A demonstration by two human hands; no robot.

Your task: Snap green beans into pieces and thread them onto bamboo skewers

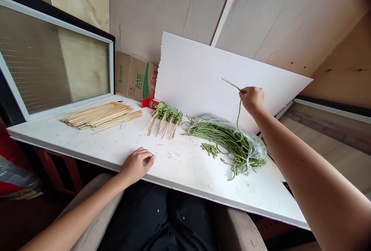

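Note:
My right hand (252, 98) is raised above the bean pile, pinching one long green bean (239, 114). One end of it points up to the left, and the rest hangs down toward the pile. Below lies a heap of long green beans (218, 134), partly inside a clear plastic bag (257, 148). My left hand (137, 164) rests at the table's front edge, its fingers curled in a loose fist with nothing visible in them. Beyond it are several skewers threaded with cut bean pieces (169, 112). A small pile of bean bits (210, 149) sits beside the heap.
Many bare bamboo skewers (100, 115) lie on the left of the white table (113, 146). At the back stand a cardboard box (136, 75), a small red packet (150, 103) and a leaning white board (197, 69). A framed glass panel (84, 61) borders the left side.

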